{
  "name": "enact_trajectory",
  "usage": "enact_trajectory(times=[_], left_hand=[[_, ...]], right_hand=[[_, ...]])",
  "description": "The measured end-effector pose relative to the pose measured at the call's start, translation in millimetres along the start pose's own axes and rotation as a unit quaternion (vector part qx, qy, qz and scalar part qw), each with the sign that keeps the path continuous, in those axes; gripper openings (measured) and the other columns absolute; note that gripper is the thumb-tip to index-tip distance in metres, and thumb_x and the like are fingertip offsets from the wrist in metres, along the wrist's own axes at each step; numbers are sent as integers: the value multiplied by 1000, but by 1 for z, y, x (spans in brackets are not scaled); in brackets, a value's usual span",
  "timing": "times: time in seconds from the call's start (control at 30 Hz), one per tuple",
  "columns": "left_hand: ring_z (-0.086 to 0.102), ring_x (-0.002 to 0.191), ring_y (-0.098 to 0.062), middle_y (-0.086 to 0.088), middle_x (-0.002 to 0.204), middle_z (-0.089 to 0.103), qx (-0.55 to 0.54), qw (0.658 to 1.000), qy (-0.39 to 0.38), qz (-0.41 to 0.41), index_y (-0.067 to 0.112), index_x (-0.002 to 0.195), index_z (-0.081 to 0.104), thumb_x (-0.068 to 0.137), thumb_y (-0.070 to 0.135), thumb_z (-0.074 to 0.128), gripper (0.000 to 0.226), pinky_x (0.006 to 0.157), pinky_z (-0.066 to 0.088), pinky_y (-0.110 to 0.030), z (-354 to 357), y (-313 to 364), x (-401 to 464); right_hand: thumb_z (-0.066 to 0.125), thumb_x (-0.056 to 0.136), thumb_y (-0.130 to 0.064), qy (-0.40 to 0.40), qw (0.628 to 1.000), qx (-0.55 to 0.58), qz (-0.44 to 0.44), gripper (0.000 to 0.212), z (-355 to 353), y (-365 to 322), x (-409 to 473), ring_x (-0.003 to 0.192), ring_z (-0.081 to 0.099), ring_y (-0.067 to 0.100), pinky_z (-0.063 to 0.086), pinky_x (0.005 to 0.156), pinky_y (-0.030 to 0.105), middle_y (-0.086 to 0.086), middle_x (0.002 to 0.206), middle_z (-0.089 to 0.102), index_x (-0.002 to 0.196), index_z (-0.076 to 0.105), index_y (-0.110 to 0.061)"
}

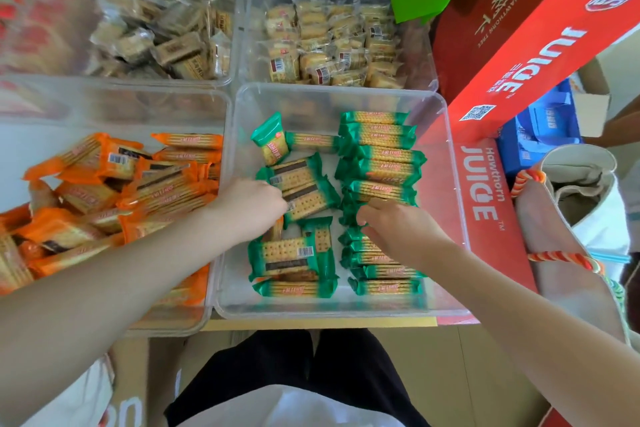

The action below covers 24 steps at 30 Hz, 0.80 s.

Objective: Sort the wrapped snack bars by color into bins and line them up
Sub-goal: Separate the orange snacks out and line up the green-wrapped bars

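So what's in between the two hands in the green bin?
In the head view, loose green-wrapped bars lie between the left hand and right hand, plus a strip of the bin's bare floor.

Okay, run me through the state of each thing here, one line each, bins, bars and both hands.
Green bin: open, partly filled.
Green bars, right column: lined up on edge.
Green bars, middle: loose, jumbled.
Orange bin: open.
Orange bars: heaped, unsorted rows.
Left hand: pinching a loose green bar.
Right hand: fingers curled on the column's bars.

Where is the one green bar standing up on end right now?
In the head view, the upright green bar leans at the clear bin's far left, beyond the left hand.
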<state>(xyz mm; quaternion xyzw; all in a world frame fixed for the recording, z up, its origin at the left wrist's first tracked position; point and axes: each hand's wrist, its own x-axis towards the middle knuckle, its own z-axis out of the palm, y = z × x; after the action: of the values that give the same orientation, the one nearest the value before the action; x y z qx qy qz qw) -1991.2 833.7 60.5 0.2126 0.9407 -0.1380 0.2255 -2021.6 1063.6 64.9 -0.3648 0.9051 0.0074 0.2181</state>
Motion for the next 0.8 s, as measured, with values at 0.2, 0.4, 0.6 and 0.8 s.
enact_trajectory(times=[0.2,0.4,0.6,0.8], left_hand=[[45,116,-28,-10,130,46,21,999,-23,38,16,132,43,95,16,43,37,92,41,-38,9,14,15],[45,115,-24,-6,122,52,17,999,-34,13,19,126,53,95,19,42,32,90,38,-36,7,18,19],[51,108,-22,-1,117,56,-17,1000,-21,8,21,120,56,97,21,35,31,91,37,-35,4,17,16],[48,110,-22,-1,119,54,17,998,-52,16,19,116,59,95,21,43,26,88,38,-34,5,16,21]], right_hand=[[46,94,-6,32,995,53,-83,28,0,-14,30,95,58,27,52,65,36,5,110,57,118,55,-15],[38,99,-22,-21,985,101,-137,26,0,-25,39,100,57,26,52,77,41,3,115,57,116,57,-15],[49,95,-29,-115,976,71,-171,46,16,-52,55,116,50,28,46,93,42,10,131,50,136,40,-13],[62,86,-34,-92,978,-14,-184,53,18,-54,50,113,49,28,42,89,38,9,124,50,130,41,-11]])
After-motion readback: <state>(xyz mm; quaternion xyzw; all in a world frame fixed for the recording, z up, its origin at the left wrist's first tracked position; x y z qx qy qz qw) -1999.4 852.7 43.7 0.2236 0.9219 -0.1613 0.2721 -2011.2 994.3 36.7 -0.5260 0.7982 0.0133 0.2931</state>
